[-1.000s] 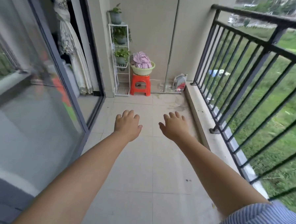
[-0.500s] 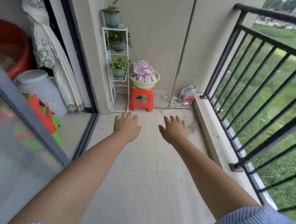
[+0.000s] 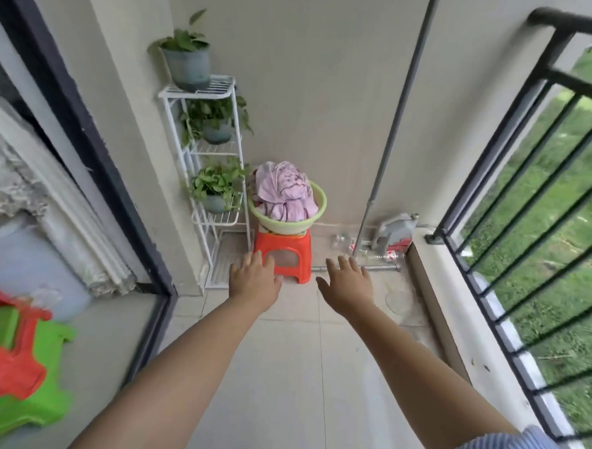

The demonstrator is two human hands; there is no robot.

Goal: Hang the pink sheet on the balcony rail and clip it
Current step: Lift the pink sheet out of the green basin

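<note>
Head view: pink sheet (image 3: 284, 192) bunched in the green basin (image 3: 317, 213) on the red stool (image 3: 286, 254), twelve o'clock. Soft, maybe damp-heavy; grab the top folds. Left hand (image 3: 254, 281) and right hand (image 3: 348, 284) reach, fingers spread, empty. Balcony rail (image 3: 543, 189) at two o'clock.

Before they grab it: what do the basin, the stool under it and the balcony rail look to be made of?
Basin: pale green, smooth and slightly glossy with a rolled rim, likely plastic. Stool: bright orange-red, moulded in one piece with a cut-out side, likely plastic. Rail: dark, matte bars with a rounded top, probably painted metal. The sheet in the basin is soft, crumpled cloth.
</note>
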